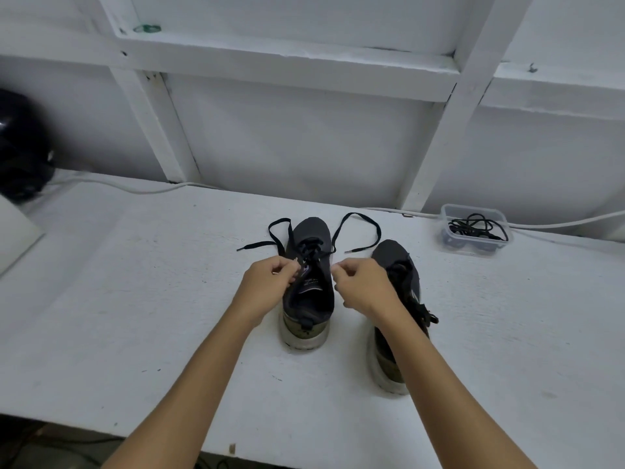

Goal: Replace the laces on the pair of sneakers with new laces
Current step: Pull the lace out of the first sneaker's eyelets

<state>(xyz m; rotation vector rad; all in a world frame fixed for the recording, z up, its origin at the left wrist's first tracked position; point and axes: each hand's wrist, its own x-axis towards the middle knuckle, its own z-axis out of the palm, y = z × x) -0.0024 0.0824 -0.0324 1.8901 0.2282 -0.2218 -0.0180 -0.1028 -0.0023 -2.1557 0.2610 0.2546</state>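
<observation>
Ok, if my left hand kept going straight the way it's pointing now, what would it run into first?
Your left hand points forward and slightly right, at the left sneaker. It would likely meet that shoe's laced upper almost at once; its fingers already pinch the black lace beside it. Depth is hard to judge.

We count two sneakers: left sneaker (309,282), right sneaker (400,299). Two hands: left hand (269,282), right hand (360,286). One black lace (363,228) threaded in left sneaker, two loose ends showing. One clear plastic container (475,228) with lace bundle (477,226), strands uncountable. Two white cables: first cable (135,189), second cable (558,225). One table (135,299). One dark rounded object (20,147).
</observation>
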